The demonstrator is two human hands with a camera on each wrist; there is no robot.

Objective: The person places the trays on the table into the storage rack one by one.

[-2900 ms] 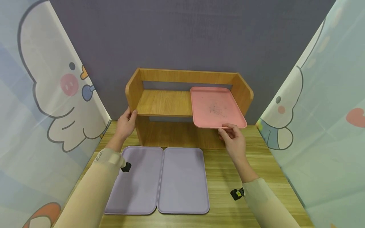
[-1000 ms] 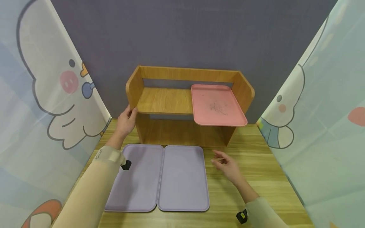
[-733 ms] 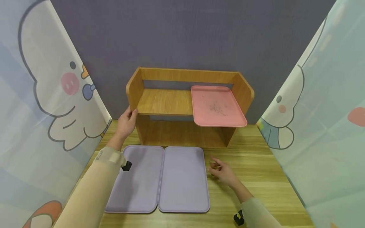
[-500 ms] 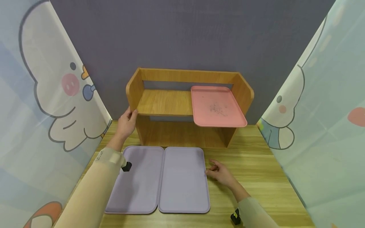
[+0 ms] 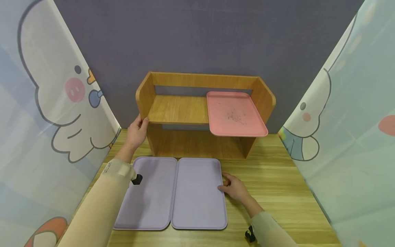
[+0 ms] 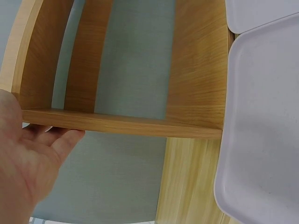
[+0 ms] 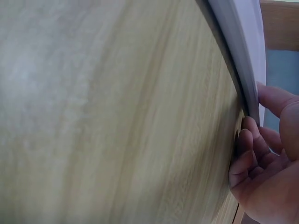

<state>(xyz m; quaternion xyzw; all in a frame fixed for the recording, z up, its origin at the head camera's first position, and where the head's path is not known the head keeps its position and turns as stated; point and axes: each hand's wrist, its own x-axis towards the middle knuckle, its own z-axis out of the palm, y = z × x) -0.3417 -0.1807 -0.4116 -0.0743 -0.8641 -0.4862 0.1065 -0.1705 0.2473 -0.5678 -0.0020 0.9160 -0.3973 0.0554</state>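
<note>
My left hand (image 5: 136, 133) grips the left side panel of a small wooden desk shelf (image 5: 179, 109). In the left wrist view, its fingers lie along the outer face of that panel. My right hand (image 5: 236, 189) is at the right edge of the right-hand purple tray (image 5: 197, 197). In the right wrist view, the thumb lies over the tray's rim (image 7: 243, 51) and the other fingers are curled at its outer side, low by the tabletop. A second purple tray (image 5: 151, 202) lies close on its left.
A pink tray (image 5: 234, 115) with dark marks lies on the right of the upper shelf board, its front overhanging. Wood-grain tabletop (image 5: 277, 192) extends to the right. A grey wall (image 5: 203, 37) stands behind, with cartoon-printed curtains (image 5: 52, 85) on both sides.
My right hand has let go of the pink tray, come down to the table and moved left onto the right-hand purple tray's edge. My left hand has stayed on the shelf panel.
</note>
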